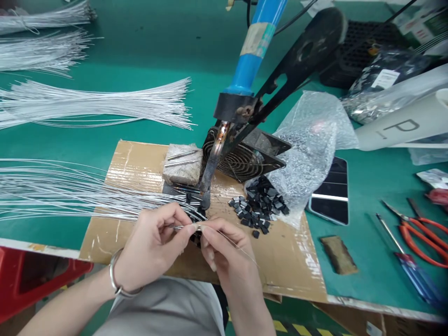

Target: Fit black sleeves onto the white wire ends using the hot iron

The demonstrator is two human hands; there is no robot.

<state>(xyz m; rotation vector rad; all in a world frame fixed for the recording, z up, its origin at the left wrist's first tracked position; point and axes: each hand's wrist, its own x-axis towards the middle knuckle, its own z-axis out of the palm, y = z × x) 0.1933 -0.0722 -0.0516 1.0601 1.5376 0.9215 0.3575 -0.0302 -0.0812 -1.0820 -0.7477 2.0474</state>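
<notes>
Over the cardboard [290, 261] at the worktop's [206, 102] near edge, the left hand [154, 247] and right hand [229, 247] pinch thin, pale wire [241, 249] trailing right; the soldering iron [247, 60] crowds the far side.

The green table [371, 191] carries bundles of white wires [105, 103] on its left side and a sheet of cardboard [287, 261] along its near edge. Directly on the surface to the cardboard's right lie a phone [334, 182], a brown block [339, 254], a screwdriver [410, 269] and orange-handled pliers [424, 233].
</notes>
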